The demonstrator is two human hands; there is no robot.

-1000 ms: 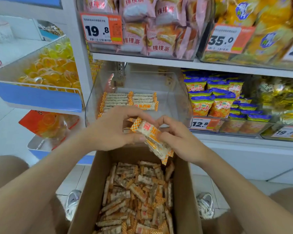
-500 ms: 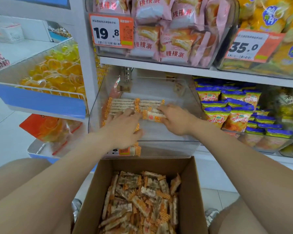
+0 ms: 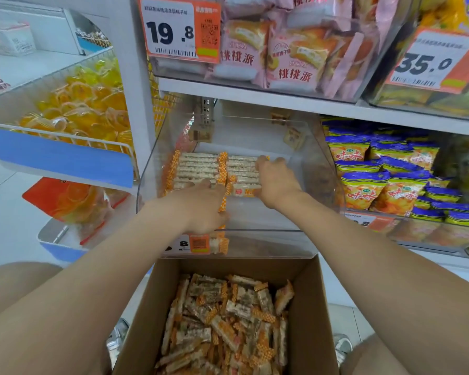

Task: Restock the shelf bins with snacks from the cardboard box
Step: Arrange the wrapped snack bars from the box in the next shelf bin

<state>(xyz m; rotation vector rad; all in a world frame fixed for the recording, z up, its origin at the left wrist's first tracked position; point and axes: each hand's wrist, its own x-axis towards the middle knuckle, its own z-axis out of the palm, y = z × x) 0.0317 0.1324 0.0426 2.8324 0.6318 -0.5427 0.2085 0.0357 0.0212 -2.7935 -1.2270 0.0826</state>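
Clear bin (image 3: 322,169), snack bars (image 3: 198,166): L hand (image 3: 201,205) fingers hidden (grip unknown); R hand (image 3: 278,182) fingers bent over bars, hold unclear.

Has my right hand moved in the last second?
Yes. The right hand went forward, from over the cardboard box, past the front rim of the clear bin, to the snack bars inside.

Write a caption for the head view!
The left hand and right hand arrange orange-ended wrapped snack bars in a clear plastic bin above a brown cardboard box.
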